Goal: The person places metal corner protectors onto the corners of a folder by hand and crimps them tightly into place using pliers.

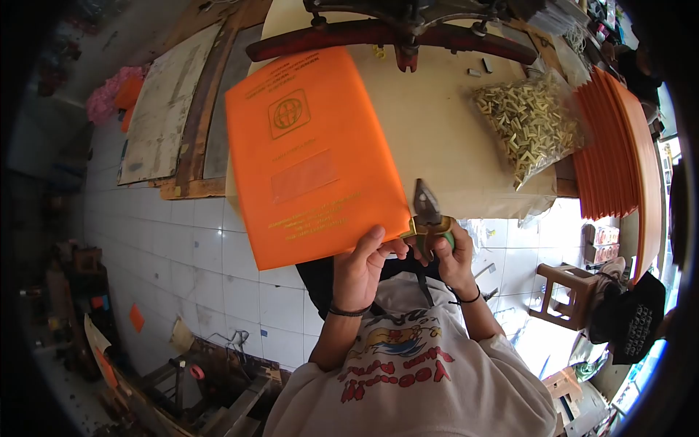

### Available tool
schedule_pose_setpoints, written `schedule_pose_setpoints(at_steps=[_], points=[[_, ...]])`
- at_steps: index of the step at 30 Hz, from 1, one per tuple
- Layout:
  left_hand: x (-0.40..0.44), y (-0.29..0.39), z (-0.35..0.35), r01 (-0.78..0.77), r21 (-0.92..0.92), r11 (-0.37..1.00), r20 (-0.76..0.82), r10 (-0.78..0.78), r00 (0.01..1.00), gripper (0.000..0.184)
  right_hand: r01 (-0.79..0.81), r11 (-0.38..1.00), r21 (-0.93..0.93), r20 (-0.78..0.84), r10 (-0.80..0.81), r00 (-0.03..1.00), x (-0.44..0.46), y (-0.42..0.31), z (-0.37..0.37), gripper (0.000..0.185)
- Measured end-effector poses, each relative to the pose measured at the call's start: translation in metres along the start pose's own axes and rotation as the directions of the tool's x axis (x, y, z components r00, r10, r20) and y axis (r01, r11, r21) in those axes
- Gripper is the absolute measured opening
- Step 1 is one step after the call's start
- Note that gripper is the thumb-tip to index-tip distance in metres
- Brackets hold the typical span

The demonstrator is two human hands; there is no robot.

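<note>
Orange folder (313, 189): held at a slant across the centre left of the frame, with its upper part above the counter (444, 138) and its lower right corner between both hands; printed in gold, with an emblem near the top and a pale window below the middle.
Left grip (360, 266): clamped on the folder's bottom edge near that corner, with the thumb over the face and the fingers partly hidden beneath; ringed at the wrist by a dark bracelet (349, 312).
Right grip (455, 255): closed around the green handles of the pliers, just right of the folder's corner.
Pliers (427, 204): pointed toward the top of the frame; too small at the jaws to tell whether parted or together.
Gold-coloured piece (410, 227): seen at the folder's lower right corner, close beside the pliers; cannot tell how firmly attached.
Clear bag (528, 127): lying on the counter at the upper right, filled with small gold-coloured bits.
Orange stack (615, 146): standing at the right of the frame, just beside the bag.
Red bar (320, 40): stretched across the top centre, near the folder's top edge.
Stool (561, 295): placed on the tiled floor (240, 291), lower right.
</note>
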State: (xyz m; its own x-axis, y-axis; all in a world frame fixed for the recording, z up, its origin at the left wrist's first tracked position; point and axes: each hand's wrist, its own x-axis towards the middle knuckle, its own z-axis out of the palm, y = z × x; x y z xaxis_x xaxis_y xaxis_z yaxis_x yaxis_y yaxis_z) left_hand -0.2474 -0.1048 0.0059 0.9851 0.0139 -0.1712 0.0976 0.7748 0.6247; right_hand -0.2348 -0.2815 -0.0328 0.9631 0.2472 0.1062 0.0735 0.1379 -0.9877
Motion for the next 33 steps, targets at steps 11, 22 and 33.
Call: schedule_pose_setpoints(at_steps=[11, 22, 33], points=[[0.002, 0.005, 0.0, -0.002, 0.019, 1.0, -0.02, 0.002, 1.0, 0.021, 0.068, 0.99, -0.125, 0.031, -0.065, 0.997, -0.003, 0.01, -0.001, 0.049], [0.0, 0.008, -0.001, -0.011, 0.023, 1.0, -0.025, 0.011, 1.0, 0.023, 0.142, 0.99, 0.004, -0.051, -0.142, 0.989, -0.004, 0.023, 0.007, 0.044], [0.002, 0.009, -0.003, -0.008, 0.012, 1.0, -0.016, 0.008, 1.0, 0.023, 0.115, 0.984, -0.137, 0.019, -0.113, 0.993, 0.001, 0.02, 0.006, 0.045]])
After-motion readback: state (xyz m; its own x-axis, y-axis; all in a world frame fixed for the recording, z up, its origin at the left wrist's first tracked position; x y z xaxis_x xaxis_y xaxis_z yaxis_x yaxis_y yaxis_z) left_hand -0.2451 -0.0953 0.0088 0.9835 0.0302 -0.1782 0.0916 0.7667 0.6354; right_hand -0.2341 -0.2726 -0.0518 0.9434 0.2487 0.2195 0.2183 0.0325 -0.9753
